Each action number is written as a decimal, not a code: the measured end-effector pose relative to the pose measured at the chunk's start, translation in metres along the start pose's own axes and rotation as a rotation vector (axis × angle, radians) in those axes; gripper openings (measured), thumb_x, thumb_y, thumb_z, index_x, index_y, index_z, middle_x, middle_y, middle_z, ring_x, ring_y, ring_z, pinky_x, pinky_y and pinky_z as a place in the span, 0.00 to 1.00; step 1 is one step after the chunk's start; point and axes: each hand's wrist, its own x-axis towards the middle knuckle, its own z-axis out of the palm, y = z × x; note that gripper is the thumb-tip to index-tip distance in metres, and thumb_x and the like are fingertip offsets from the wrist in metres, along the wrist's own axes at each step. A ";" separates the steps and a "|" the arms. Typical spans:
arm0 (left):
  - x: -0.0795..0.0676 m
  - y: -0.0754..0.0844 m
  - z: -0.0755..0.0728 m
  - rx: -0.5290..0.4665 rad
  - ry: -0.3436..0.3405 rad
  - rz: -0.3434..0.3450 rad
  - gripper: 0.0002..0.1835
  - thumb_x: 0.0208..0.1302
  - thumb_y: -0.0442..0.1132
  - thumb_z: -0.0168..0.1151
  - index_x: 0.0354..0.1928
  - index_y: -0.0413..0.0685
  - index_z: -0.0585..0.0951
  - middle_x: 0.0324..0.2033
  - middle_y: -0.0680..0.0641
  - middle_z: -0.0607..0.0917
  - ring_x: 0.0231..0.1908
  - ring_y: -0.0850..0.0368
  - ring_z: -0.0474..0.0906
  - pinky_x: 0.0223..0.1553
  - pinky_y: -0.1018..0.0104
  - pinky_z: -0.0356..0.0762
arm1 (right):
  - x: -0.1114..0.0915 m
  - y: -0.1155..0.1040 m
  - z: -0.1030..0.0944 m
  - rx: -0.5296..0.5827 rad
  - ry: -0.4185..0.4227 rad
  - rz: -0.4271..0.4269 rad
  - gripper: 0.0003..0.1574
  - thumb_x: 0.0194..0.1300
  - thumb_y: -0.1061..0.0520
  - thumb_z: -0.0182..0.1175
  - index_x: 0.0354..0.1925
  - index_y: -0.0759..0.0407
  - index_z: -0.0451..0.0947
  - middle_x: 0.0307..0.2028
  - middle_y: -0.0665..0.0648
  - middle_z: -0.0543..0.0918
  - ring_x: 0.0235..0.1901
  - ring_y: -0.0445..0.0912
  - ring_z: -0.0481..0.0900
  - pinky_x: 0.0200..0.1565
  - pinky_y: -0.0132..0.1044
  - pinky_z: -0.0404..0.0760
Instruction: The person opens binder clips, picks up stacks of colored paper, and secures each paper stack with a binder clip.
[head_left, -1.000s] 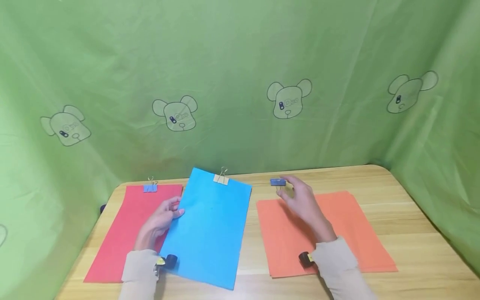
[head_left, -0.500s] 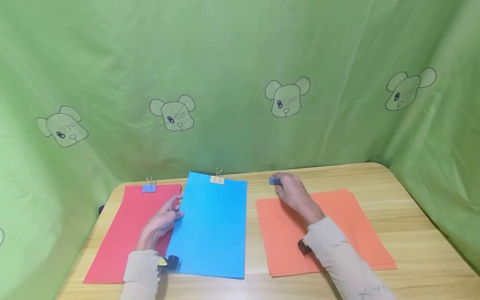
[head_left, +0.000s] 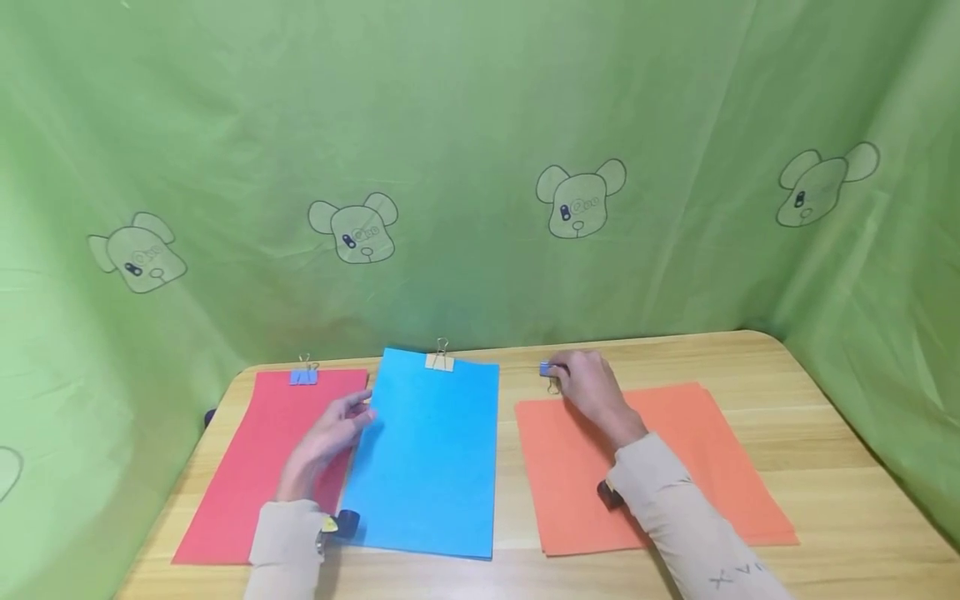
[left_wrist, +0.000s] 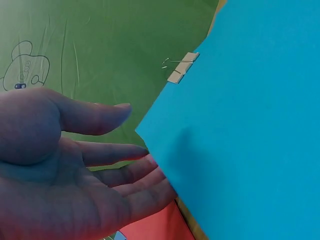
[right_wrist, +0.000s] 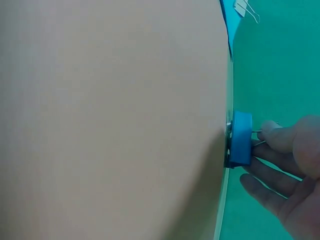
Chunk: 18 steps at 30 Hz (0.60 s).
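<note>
My right hand (head_left: 592, 387) pinches a blue binder clip (head_left: 544, 368) near the back edge of the table, just beyond the orange paper. From the right wrist, thumb and fingers show at the wire handles of that clip (right_wrist: 241, 139). My left hand (head_left: 330, 437) is at the left edge of the blue paper (head_left: 427, 458), its fingers loosely extended. In the left wrist view the thumb stands off the sheet, while the fingertips (left_wrist: 165, 187) meet its edge. A tan binder clip (head_left: 439, 362) sits on the blue paper's top edge, handle up.
Red paper (head_left: 225, 500) with a blue-purple binder clip (head_left: 303, 377) at its top lies on the left, under my left forearm. A stack of orange paper (head_left: 720, 467) lies on the right. Green fabric (head_left: 465, 125) hangs behind the wooden table (head_left: 840, 492).
The blue paper has turned and settled straight beside the red paper, and my left hand has loosened from it. My right hand has closed its fingers on the blue binder clip.
</note>
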 end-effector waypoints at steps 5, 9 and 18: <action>0.000 0.002 0.000 0.063 0.008 0.048 0.31 0.77 0.35 0.54 0.75 0.29 0.60 0.67 0.28 0.71 0.68 0.33 0.67 0.67 0.42 0.67 | 0.000 0.003 -0.003 0.020 0.053 0.017 0.10 0.71 0.64 0.62 0.45 0.65 0.88 0.41 0.63 0.90 0.42 0.59 0.87 0.48 0.55 0.84; -0.001 0.003 0.000 0.095 0.008 0.041 0.31 0.77 0.36 0.55 0.76 0.32 0.61 0.68 0.30 0.70 0.68 0.34 0.67 0.67 0.41 0.67 | -0.001 0.002 -0.009 0.084 0.073 0.032 0.09 0.71 0.63 0.63 0.44 0.66 0.88 0.42 0.64 0.89 0.45 0.61 0.86 0.49 0.56 0.83; -0.003 0.007 -0.001 0.132 -0.010 0.051 0.31 0.77 0.38 0.56 0.76 0.36 0.62 0.70 0.31 0.69 0.69 0.33 0.65 0.68 0.39 0.65 | -0.023 0.002 -0.024 0.215 0.025 0.094 0.10 0.74 0.63 0.60 0.47 0.67 0.87 0.35 0.58 0.89 0.39 0.53 0.87 0.49 0.53 0.82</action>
